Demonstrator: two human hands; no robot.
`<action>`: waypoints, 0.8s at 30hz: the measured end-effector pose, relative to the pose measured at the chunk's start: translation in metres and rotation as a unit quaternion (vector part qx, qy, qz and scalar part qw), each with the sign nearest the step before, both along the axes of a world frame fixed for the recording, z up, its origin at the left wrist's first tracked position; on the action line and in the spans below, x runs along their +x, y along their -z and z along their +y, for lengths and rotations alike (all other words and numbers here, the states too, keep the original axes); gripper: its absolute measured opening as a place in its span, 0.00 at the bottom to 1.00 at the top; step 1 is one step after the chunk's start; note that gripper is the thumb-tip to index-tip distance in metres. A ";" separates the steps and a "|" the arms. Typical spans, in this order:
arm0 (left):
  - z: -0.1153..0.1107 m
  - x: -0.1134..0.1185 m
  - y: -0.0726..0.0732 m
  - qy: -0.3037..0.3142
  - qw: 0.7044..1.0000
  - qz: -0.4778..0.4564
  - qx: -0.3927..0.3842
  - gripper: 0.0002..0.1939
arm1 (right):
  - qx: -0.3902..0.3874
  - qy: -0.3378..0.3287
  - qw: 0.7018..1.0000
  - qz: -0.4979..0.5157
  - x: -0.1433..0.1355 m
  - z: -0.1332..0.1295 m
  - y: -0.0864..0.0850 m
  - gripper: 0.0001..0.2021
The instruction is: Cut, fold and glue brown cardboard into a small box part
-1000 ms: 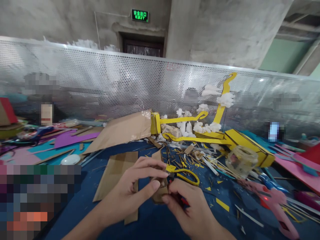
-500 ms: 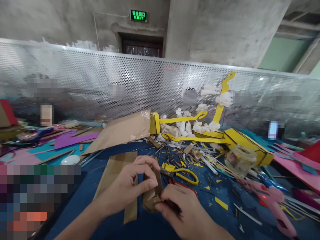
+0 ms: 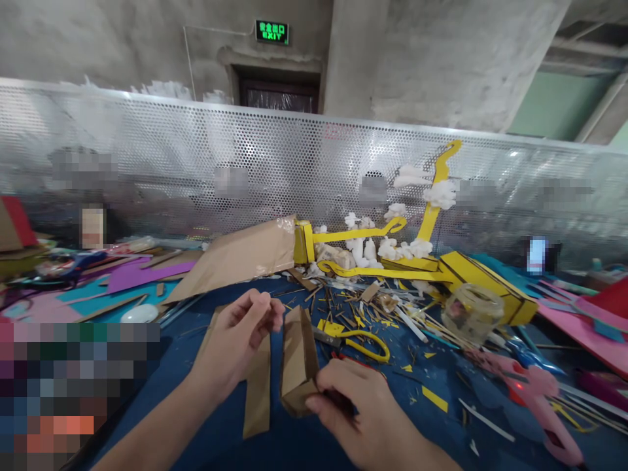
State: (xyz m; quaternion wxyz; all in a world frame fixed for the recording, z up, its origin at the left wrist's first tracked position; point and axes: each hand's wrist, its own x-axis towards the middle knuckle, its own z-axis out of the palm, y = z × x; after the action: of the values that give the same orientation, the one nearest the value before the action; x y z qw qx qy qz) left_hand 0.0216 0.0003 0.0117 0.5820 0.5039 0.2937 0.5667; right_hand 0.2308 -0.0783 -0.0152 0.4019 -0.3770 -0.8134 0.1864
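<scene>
My right hand (image 3: 360, 409) pinches the near right corner of a small brown cardboard box (image 3: 298, 356), which tapers and stands on the blue tabletop. Left of that box my left hand (image 3: 245, 333) hovers apart from it, thumb and fingers curled together. Whether something thin is between those fingertips cannot be made out. Beneath the left hand lies a flat cardboard piece (image 3: 258, 405), partly covered by the hand and forearm. Yellow-handled scissors (image 3: 366, 345) rest just beyond my right hand, and something red shows partly behind that hand.
A pink glue gun (image 3: 532, 392) and a glass jar (image 3: 471, 314) are at the right. Cardboard scraps (image 3: 338, 314) litter the middle. Behind stand a large cardboard shape (image 3: 240, 255) and yellow pieces (image 3: 490, 288) with white fluff, before a perforated metal panel (image 3: 275, 163).
My left hand has lifted off the cardboard box and moved left, its fingers curling in, so more of the box shows. My right hand keeps its hold at the corner.
</scene>
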 end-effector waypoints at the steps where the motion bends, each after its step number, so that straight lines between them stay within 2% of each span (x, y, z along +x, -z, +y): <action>1: 0.001 -0.001 0.000 -0.013 1.000 -0.009 -0.005 0.16 | 0.000 0.000 1.000 0.000 0.000 0.000 0.000 0.10; 9: 0.013 -0.005 0.000 -0.091 0.989 -0.099 -0.058 0.17 | -0.014 0.012 1.000 0.016 0.000 -0.001 0.000 0.10; 13: 0.014 -0.005 -0.001 -0.091 0.985 -0.113 -0.088 0.21 | -0.024 0.013 0.999 0.021 0.000 -0.001 -0.001 0.10; 18: 0.013 -0.007 0.001 -0.065 0.989 -0.108 -0.077 0.20 | -0.033 0.031 0.999 0.028 0.000 0.000 0.000 0.10; 24: 0.015 -0.011 0.002 -0.102 0.988 -0.062 -0.098 0.27 | -0.082 0.067 0.992 0.064 0.001 0.000 -0.003 0.13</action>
State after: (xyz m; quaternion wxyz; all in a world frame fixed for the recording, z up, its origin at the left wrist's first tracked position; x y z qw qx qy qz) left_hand 0.0110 0.0156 0.0093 0.5845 0.3755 0.3608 0.6222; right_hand 0.2319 -0.0780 -0.0121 0.4326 -0.4498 -0.7407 0.2488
